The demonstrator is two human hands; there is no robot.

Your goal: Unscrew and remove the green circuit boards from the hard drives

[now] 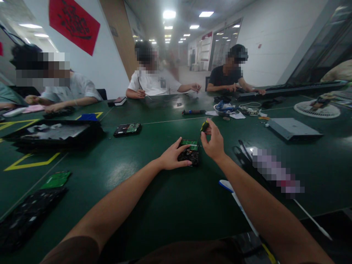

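Note:
A hard drive (192,156) with a green circuit board lies on the table in front of me. My left hand (173,156) spans its left side, thumb over the near part and fingers towards the far edge, holding it against the tabletop. Just right of the drive, my right hand (214,143) is closed around the yellow-and-black handle of a screwdriver (205,126). The handle points up; its shaft is too thin and dark to follow to the tip.
Another hard drive (127,129) lies further left. Near left is a black part with a green board (56,179). A black tray (55,135) stands behind it. To the right are a grey metal box (294,129) and a white fan grille (316,109). Several people work opposite.

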